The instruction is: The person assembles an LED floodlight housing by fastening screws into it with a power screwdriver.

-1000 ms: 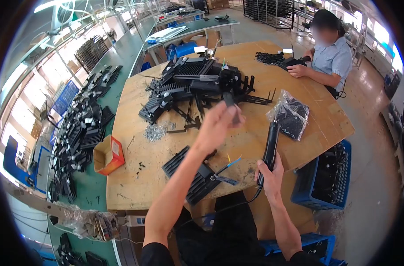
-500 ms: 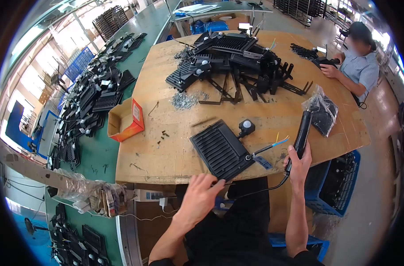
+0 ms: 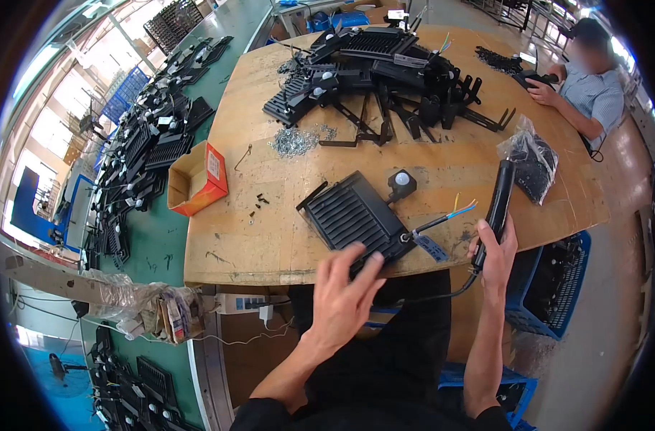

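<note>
A black finned floodlight (image 3: 352, 215) lies back side up near the table's front edge. It has a sensor head (image 3: 401, 182) with a white dome, a short cable (image 3: 457, 212) with bare coloured wires, and a grey tag (image 3: 431, 248). Along its left end a flat black bracket bar (image 3: 312, 195) sticks out. Over the floodlight's near edge is my left hand (image 3: 342, 298), fingers spread, fingertips overlapping the housing. My right hand (image 3: 496, 255) grips a black corded electric screwdriver (image 3: 499, 197), tilted upward, right of the floodlight.
Behind lie piled floodlights and brackets (image 3: 385, 72), loose screws (image 3: 295, 141) and an open orange box (image 3: 198, 179). A plastic-bagged black part (image 3: 532, 165) is at right. More floodlights cover the green conveyor (image 3: 176, 248). A co-worker (image 3: 589, 93) sits far right; a blue crate (image 3: 550, 287) stands below.
My left hand has come off the floodlight's near corner and spread its fingers above it. The bracket bar now stands out at the floodlight's left end. My right hand keeps the screwdriver.
</note>
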Demonstrator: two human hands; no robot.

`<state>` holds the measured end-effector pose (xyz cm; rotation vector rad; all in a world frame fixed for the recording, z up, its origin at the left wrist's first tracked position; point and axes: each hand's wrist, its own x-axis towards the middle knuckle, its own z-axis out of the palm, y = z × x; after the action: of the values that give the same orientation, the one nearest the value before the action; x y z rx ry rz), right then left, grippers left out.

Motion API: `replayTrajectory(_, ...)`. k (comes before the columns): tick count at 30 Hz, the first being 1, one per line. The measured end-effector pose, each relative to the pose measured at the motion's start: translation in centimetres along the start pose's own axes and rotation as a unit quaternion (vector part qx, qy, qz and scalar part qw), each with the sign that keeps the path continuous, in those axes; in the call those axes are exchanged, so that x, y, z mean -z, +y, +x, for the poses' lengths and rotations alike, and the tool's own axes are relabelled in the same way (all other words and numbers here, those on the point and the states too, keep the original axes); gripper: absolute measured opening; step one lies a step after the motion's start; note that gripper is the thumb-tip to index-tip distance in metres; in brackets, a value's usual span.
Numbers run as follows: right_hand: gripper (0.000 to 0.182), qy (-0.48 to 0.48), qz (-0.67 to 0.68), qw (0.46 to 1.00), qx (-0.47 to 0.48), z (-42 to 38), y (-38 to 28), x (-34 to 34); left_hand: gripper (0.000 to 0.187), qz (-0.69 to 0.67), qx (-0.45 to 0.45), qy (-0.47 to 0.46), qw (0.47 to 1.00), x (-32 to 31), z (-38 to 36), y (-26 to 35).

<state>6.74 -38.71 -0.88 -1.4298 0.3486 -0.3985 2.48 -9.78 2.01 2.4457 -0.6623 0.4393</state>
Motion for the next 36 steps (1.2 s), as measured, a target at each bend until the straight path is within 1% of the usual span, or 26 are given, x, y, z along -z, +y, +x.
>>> replayTrajectory(1,0.046,-0.019,0.012,0.999,-0.029,-0.2,-0.5,0.4,0.057,0.036,0.027,0.036,0.998,0.2,0.3,0.1)
replayTrajectory(2,0.046,-0.018,0.016,0.999,-0.028,-1.0,-1.1,0.8,0.057,0.039,0.024,0.036,0.998,-0.2,0.6,-0.3)
replayTrajectory(4,0.055,-0.101,0.017,0.992,-0.072,-3.4,-2.3,1.4,0.08,0.043,0.116,0.0,0.992,-1.7,0.6,-1.7)
replayTrajectory(5,0.055,-0.112,0.016,0.991,-0.069,-4.4,-3.0,1.4,0.089,0.057,0.118,-0.044,0.99,-2.1,1.0,-1.9)
replayTrajectory(6,0.059,-0.125,0.029,0.988,-0.087,-5.8,-3.5,1.3,0.089,0.06,0.124,-0.038,0.99,-2.3,1.4,-2.1)
replayTrajectory(7,0.063,-0.135,0.043,0.984,-0.107,-7.1,-3.6,1.4,0.089,0.07,0.102,-0.067,0.99,-2.3,1.9,-2.4)
replayTrajectory(8,0.063,-0.138,0.045,0.983,-0.109,-8.0,-3.3,1.8,0.088,0.079,0.079,-0.101,0.989,-2.2,2.4,-2.7)
replayTrajectory(9,0.067,-0.133,0.059,0.981,-0.13,-8.9,-3.0,2.1,0.085,0.05,0.054,-0.094,0.993,-2.1,3.0,-3.3)
replayTrajectory(10,0.07,-0.128,0.074,0.978,-0.15,-9.7,-2.6,2.3,0.085,0.054,0.054,-0.094,0.993,-2.0,3.4,-3.9)
replayTrajectory(12,0.073,-0.119,0.09,0.975,-0.166,-10.9,-1.7,2.4,0.083,0.002,0.031,-0.117,0.993,-1.9,4.0,-4.7)
replayTrajectory(13,0.075,-0.108,0.103,0.972,-0.183,-11.3,-1.2,2.5,0.073,0.027,0.008,-0.103,0.994,-1.2,4.1,-4.9)
replayTrajectory(14,0.078,-0.098,0.114,0.968,-0.201,-11.7,-0.7,2.7,0.073,0.03,0.009,-0.1,0.995,-0.4,4.4,-5.7)
replayTrajectory(15,0.077,-0.107,0.12,0.967,-0.198,-12.2,-0.3,3.0,0.064,-0.035,0.063,-0.033,0.997,0.6,5.1,-7.1)
replayTrajectory(16,0.077,-0.107,0.121,0.967,-0.197,-12.7,0.0,3.0,0.054,-0.1,0.117,0.031,0.988,1.8,5.8,-8.6)
replayTrajectory(18,0.077,-0.094,0.123,0.964,-0.214,-13.6,0.3,3.1,0.036,-0.061,0.116,0.132,0.983,2.6,7.0,-14.8)
replayTrajectory(20,0.074,-0.109,0.105,0.966,-0.21,-13.8,1.9,3.7,0.022,0.002,0.198,0.141,0.97,5.2,8.8,-17.4)
replayTrajectory(23,0.063,-0.109,0.055,0.973,-0.195,-14.2,2.5,3.5,0.017,0.059,0.212,0.169,0.961,8.2,8.0,-20.3)
replayTrajectory(24,0.063,-0.113,0.056,0.971,-0.205,-14.4,2.3,3.3,0.017,0.065,0.219,0.164,0.96,8.5,7.1,-20.7)
replayTrajectory(26,0.066,-0.109,0.038,0.974,-0.194,-14.3,2.0,3.2,0.014,0.075,0.22,0.107,0.967,8.5,5.6,-21.3)
replayTrajectory(27,0.069,-0.096,0.024,0.977,-0.188,-14.5,1.8,2.8,0.014,0.075,0.165,0.118,0.976,7.6,5.1,-21.4)
replayTrajectory(28,0.069,-0.1,0.022,0.977,-0.189,-14.8,1.3,2.6,0.014,0.076,0.169,0.121,0.975,7.0,4.5,-21.6)
replayTrajectory(30,0.074,-0.082,0.06,0.979,-0.179,-15.8,0.4,2.3,0.015,0.211,0.064,0.056,0.974,6.7,4.4,-20.4)
replayTrajectory(31,0.074,-0.082,0.058,0.979,-0.179,-16.3,0.2,2.3,0.014,0.216,0.054,0.043,0.974,6.2,4.1,-20.6)
replayTrajectory(33,0.086,-0.119,0.022,0.991,-0.064,-17.1,-0.3,2.2,0.015,0.223,0.047,0.039,0.973,5.5,3.7,-20.8)
replayTrajectory(34,0.086,-0.113,0.022,0.991,-0.061,-17.5,-0.4,2.2,0.016,0.232,0.04,0.034,0.971,5.4,3.8,-20.9)
replayTrajectory(36,0.089,-0.135,0.03,0.99,-0.028,-18.4,-0.8,2.5,0.019,0.241,0.031,0.03,0.97,5.5,3.8,-20.9)
